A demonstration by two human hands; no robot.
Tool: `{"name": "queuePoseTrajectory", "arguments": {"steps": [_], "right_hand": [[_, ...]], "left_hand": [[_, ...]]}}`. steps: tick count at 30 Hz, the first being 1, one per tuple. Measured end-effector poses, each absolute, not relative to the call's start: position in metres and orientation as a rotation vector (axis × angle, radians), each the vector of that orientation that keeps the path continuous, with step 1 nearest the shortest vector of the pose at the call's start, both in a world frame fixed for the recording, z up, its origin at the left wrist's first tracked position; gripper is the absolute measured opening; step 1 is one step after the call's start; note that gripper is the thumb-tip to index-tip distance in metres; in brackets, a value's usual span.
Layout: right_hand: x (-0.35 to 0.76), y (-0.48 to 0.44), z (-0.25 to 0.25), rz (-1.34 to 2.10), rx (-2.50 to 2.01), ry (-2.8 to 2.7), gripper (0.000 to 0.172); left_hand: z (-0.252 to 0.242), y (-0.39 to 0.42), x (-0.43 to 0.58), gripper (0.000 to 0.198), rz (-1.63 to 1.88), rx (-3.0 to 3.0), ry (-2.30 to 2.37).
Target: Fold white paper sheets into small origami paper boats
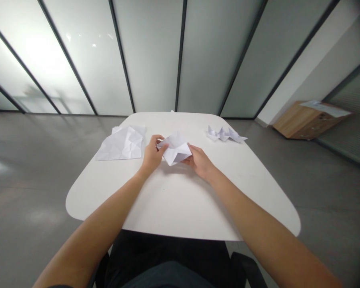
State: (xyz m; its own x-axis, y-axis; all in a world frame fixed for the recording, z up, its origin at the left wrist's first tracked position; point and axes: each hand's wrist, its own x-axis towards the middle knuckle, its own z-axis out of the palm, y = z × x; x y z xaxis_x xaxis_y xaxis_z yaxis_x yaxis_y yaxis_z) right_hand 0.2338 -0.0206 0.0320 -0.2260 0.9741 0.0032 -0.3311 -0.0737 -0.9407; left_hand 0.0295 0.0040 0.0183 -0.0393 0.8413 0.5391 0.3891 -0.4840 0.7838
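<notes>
1. Creased white sheets [123, 144], lying overlapped on the tabletop to the left of the left hand, near it but apart from it; their surfaces show crossing fold lines.
2. Left hand [153, 154], closed on the left corner of the folded paper, the thumb lying on its upper face and the fingers curled at its far left edge.
3. Folded paper [175, 150], situated between the two hands and touched by both; its faces are partly spread, with a raised flap toward the right hand.
4. White tabletop [180, 208], extending beneath both hands and on the near side of them.
5. Right hand [200, 161], gripping the right end of the folded paper, with fingers beneath it and the thumb side along its edge.
6. Pointed paper shapes [225, 135], set in a row beyond and to the right of the right hand, apart from it.
7. Wood-coloured box [309, 120], on the floor well to the right of the right hand.
</notes>
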Motion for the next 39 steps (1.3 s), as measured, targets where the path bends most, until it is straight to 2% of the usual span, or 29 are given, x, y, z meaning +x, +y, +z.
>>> {"name": "queuePoseTrajectory", "arguments": {"steps": [3, 6, 9, 11, 15, 18, 22, 24, 27, 29, 32, 37, 39], "right_hand": [[0.235, -0.024, 0.039, 1.645, -0.754, -1.048, 0.045], [0.234, -0.027, 0.041, 1.574, -0.724, -1.118, 0.045], [0.233, -0.026, 0.035, 1.366, -0.842, -1.252, 0.062], [0.233, -0.023, 0.029, 1.088, -0.990, -1.418, 0.067], [0.240, -0.016, 0.020, 0.384, -1.180, -1.801, 0.054], [0.244, -0.015, 0.021, 0.100, -1.219, -1.989, 0.042], [0.242, -0.023, 0.028, 0.043, -1.319, -2.110, 0.029], [0.239, -0.026, 0.031, 0.035, -1.448, -2.112, 0.026], [0.235, -0.029, 0.031, 0.031, -1.563, -2.105, 0.032], [0.234, -0.029, 0.030, 0.047, -1.570, -2.087, 0.036], [0.231, -0.029, 0.029, 0.057, -1.581, -2.046, 0.039], [0.231, -0.029, 0.032, 0.049, -1.578, -1.949, 0.036], [0.234, -0.028, 0.032, 0.070, -1.533, -1.894, 0.037]], "left_hand": [[0.015, 0.008, 0.026, 0.029, 1.572, 1.716, 1.307], [0.011, 0.011, 0.025, 0.023, 1.515, 1.661, 1.321], [0.007, 0.012, 0.028, 0.023, 1.449, 1.602, 1.310], [0.005, 0.011, 0.031, 0.025, 1.414, 1.571, 1.284], [0.005, 0.008, 0.036, 0.033, 1.364, 1.554, 1.225], [0.009, 0.003, 0.039, 0.043, 1.326, 1.557, 1.162], [0.014, -0.002, 0.040, 0.051, 1.264, 1.608, 1.031], [0.014, -0.003, 0.040, 0.062, 1.269, 1.649, 0.976], [0.010, -0.001, 0.043, 0.085, 1.312, 1.668, 0.966], [0.006, 0.000, 0.045, 0.089, 1.337, 1.655, 0.994], [0.003, 0.001, 0.050, 0.080, 1.391, 1.632, 1.064], [0.005, -0.001, 0.053, 0.045, 1.416, 1.709, 1.244], [0.007, -0.003, 0.052, 0.040, 1.383, 1.778, 1.307]]}}
